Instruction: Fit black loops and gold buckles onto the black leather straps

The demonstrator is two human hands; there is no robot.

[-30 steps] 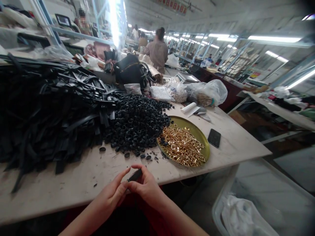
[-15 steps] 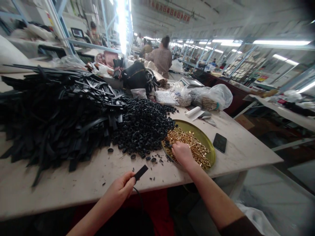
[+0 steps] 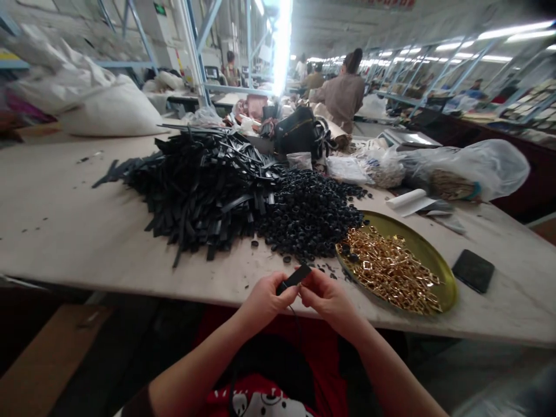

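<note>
**Right hand [image 3: 328,298] back from the dish [image 3: 443,269], meeting the left hand [image 3: 264,298] at a black strip [image 3: 296,278]**

The flat, matte strip lies between the hands: the left pinches it, the right has its fingertips closed at its end, around something too small to identify. Half a second ago the right hand was among the gold-coloured frames [image 3: 386,269] in the yellow-green dish, well apart from the left. Just ahead of the hands, black loops [image 3: 304,217] lie heaped on the pale surface [image 3: 78,231], touching a pile of black strips [image 3: 204,194] to their left. Right of the hands is the dish, then a phone [image 3: 473,270]. Far beyond, a person in a brown top [image 3: 345,98] stands among blue frames and bright tube lights. More of a white sack [image 3: 108,107] now shows, far left.
</note>
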